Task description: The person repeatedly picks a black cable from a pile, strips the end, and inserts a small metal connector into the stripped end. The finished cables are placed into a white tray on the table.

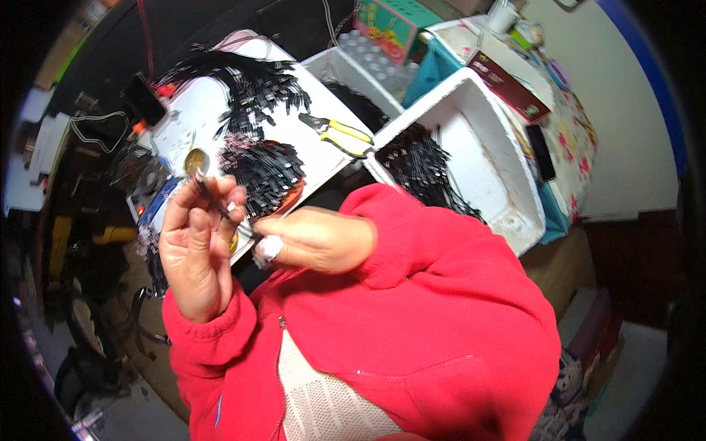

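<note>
My left hand (197,253) is raised over the near edge of the white work table (323,158), its thumb and fingers pinching a short black cable (208,195). A small light tip shows at the cable's upper end. Close beside it, my right hand (320,239) is closed around the lower part of the cable; it is smeared by motion and its fingertips are partly hidden. White tape (270,248) wraps a digit of that hand. Just beyond the hands, a bundle of black cables (268,176) lies in an orange-red dish (294,198).
More black cables (257,84) lie farther back near yellow-handled wire strippers (344,137). A round tin (196,160) stands left of the bundle. White foam box (518,198) at right; cables (419,162) hang beside it. A phone (540,152) rests on a flowered cloth (577,140).
</note>
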The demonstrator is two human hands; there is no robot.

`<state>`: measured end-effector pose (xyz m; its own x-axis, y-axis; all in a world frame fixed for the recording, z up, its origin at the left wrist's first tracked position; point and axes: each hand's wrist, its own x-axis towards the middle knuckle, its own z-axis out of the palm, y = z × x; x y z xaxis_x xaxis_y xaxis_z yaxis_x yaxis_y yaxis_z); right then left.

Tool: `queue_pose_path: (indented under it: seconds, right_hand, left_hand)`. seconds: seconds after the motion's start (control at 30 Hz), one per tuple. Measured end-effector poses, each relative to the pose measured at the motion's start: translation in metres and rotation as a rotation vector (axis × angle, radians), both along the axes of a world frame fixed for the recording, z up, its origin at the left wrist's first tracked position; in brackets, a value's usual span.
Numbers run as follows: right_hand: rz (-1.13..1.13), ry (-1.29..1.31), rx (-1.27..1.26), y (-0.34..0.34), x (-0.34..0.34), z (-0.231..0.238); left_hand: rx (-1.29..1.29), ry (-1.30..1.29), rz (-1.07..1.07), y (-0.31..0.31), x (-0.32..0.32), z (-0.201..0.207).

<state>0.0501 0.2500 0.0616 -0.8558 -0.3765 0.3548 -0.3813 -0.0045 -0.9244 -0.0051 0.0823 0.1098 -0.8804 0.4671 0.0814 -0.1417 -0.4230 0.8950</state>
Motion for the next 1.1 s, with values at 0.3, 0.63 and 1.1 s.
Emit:
queue_pose_path:
  seconds: [0.3, 0.63, 1.1]
  right_hand:
    - [-0.612, -0.605, 0.277, 0.179, 0.128, 0.068]
    - [-0.816, -0.979, 0.79, 0.25, 0.082, -0.198]
    - [-0.677, -0.56, 1.182, 0.164, 0.024, -0.106]
  left_hand:
    - [-0.381, -0.09, -0.154, -0.052, -0.008, -0.051]
    - [-0.486, -0.262, 0.046, -0.124, 0.013, -0.109]
    - [-1.617, 0.594, 0.681, -0.21, -0.121, -0.111]
